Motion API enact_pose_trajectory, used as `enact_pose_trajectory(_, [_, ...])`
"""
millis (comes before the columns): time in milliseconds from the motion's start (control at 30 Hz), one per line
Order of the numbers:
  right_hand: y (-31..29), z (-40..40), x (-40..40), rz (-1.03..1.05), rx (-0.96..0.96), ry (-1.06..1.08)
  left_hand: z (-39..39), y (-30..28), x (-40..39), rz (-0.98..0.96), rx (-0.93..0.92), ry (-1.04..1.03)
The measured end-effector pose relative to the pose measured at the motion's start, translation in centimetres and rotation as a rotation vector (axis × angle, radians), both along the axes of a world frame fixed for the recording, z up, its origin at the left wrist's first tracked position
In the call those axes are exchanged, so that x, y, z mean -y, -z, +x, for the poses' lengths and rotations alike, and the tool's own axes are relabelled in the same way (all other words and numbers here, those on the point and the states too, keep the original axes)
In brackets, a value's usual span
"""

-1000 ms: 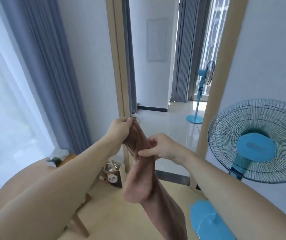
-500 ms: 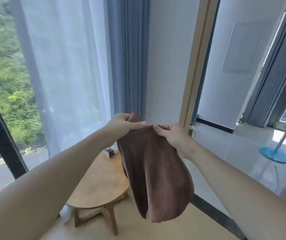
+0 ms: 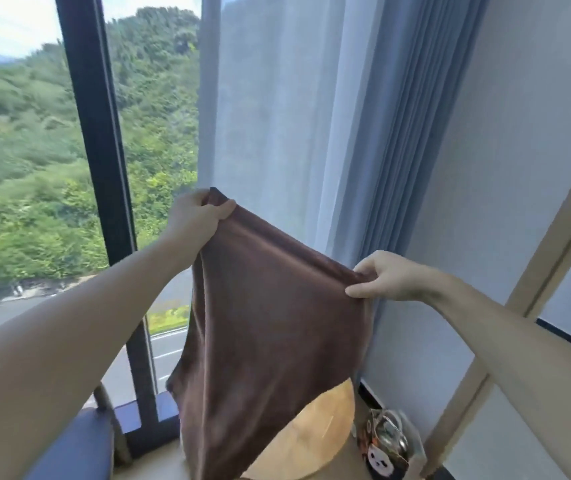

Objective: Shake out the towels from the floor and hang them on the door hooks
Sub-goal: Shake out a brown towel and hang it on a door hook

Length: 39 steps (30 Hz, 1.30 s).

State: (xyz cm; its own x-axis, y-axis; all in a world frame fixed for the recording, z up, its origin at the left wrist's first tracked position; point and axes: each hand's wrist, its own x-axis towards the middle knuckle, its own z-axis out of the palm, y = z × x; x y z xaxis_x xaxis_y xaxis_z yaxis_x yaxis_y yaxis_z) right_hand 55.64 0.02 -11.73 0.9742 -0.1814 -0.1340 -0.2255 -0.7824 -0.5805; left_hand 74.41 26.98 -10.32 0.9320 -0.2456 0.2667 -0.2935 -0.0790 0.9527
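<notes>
I take this for a home, a high-up living room: a tall dark-framed window (image 3: 97, 188) over wooded hills, a sheer curtain (image 3: 277, 116) beside a blue drape (image 3: 412, 133), a small round wooden counter (image 3: 315, 434), and a cushioned seat (image 3: 73, 448).

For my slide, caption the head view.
Left hand and right hand hold a brown towel spread before the window.
</notes>
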Motion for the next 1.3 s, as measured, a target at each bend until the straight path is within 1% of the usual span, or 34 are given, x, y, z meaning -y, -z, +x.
enact_pose_trajectory(100, [-0.9, 4.1, 0.8, 0.019, 0.032, -0.097, 3.5, 0.3, -2.9, -0.049, -0.036, -0.118])
enact_pose_trajectory(167, [-1.9, 6.6, 1.6, 0.012, 0.081, -0.106, 5.6, 0.5, -4.4, -0.07, -0.057, -0.197])
enact_pose_trajectory(233, [-2.7, 8.9, 2.6, 0.051, 0.131, -0.106, 7.0, 0.7, -5.3, -0.052, -0.039, -0.252])
enact_pose_trajectory(333, [-3.1, 12.5, 4.4, 0.07, 0.151, -0.09, 9.1, 1.1, -5.6, 0.038, 0.006, -0.298])
enact_pose_trajectory(467, [-2.8, 18.0, 8.1, 0.09, 0.169, -0.079, 12.1, 2.3, -4.1, 0.206, -0.011, -0.357])
enact_pose_trajectory(567, [-2.3, 22.9, 11.3, 0.134, 0.213, -0.071, 14.6, 3.2, -2.0, 0.318, -0.022, -0.419])
enact_pose_trajectory(633, [-1.5, 26.2, 13.1, 0.097, 0.247, -0.031, 16.5, 3.7, -0.4, 0.408, -0.016, -0.459])
enact_pose_trajectory(733, [-0.4, 30.5, 15.4, 0.032, 0.287, 0.037, 19.2, 4.1, 2.4, 0.563, 0.029, -0.547])
enact_pose_trajectory(800, [-0.3, 32.9, 16.7, 0.059, 0.342, 0.078, 20.6, 3.8, 4.5, 0.636, 0.074, -0.612])
enact_pose_trajectory(833, [-0.4, 34.1, 17.3, 0.086, 0.38, 0.095, 21.1, 3.4, 5.5, 0.642, 0.097, -0.645])
enact_pose_trajectory(900, [-1.2, 36.1, 18.2, 0.181, 0.471, 0.124, 22.7, 2.1, 7.0, 0.6, 0.137, -0.68])
enact_pose_trajectory(967, [-2.3, 37.2, 18.7, 0.301, 0.567, 0.142, 24.0, 0.6, 8.0, 0.493, 0.15, -0.698])
enact_pose_trajectory(1033, [-3.0, 37.3, 19.0, 0.378, 0.654, 0.161, 24.6, -0.5, 8.6, 0.401, 0.169, -0.724])
enact_pose_trajectory(1100, [-2.9, 36.7, 19.3, 0.392, 0.715, 0.163, 24.5, -0.7, 8.7, 0.342, 0.203, -0.747])
enact_pose_trajectory(1167, [-1.8, 35.6, 19.3, 0.371, 0.734, 0.156, 23.2, -0.1, 8.9, 0.289, 0.203, -0.745])
enact_pose_trajectory(1300, [2.8, 31.8, 18.7, 0.353, 0.732, 0.181, 18.3, 3.3, 8.6, 0.202, 0.135, -0.726])
